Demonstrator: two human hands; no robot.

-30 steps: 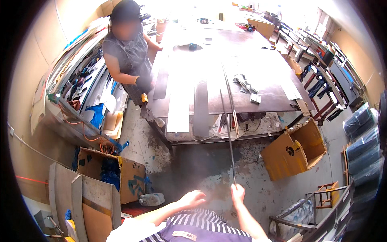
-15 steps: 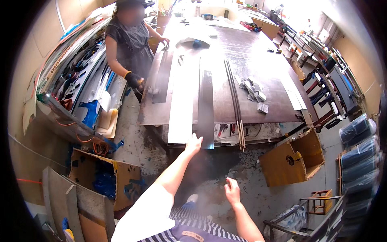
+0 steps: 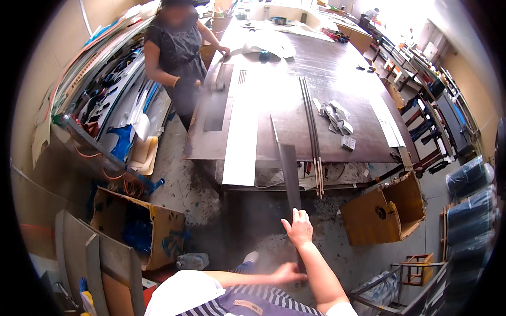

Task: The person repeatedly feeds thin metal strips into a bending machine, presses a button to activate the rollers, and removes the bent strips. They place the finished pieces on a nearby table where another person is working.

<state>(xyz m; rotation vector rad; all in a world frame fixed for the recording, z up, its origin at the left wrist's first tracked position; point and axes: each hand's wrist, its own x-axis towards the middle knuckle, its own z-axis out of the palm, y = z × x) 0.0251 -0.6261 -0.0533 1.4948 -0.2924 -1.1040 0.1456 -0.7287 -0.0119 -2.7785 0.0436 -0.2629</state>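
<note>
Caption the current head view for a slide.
Right hand grips a dark strip before the worktable; left hand blurred below, a co-worker at left.

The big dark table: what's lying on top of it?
A long white strip, a shorter dark strip, thin rods, small grey pieces and other items farther back. The tabletop directly beneath them is covered; glare hides some detail too.

Right here, the bare right hand (image 3: pixel 299 227) grips a long, dark, flat strip (image 3: pixel 289 171) slanting toward the wide brown worktable (image 3: pixel 348 68), the bare left hand (image 3: pixel 289 274) a blur by the striped purple clothing (image 3: pixel 274 306). A long white flat strip (image 3: pixel 240 142) and slim dark rods (image 3: pixel 310 126) overhang the worktable's near edge.
</note>
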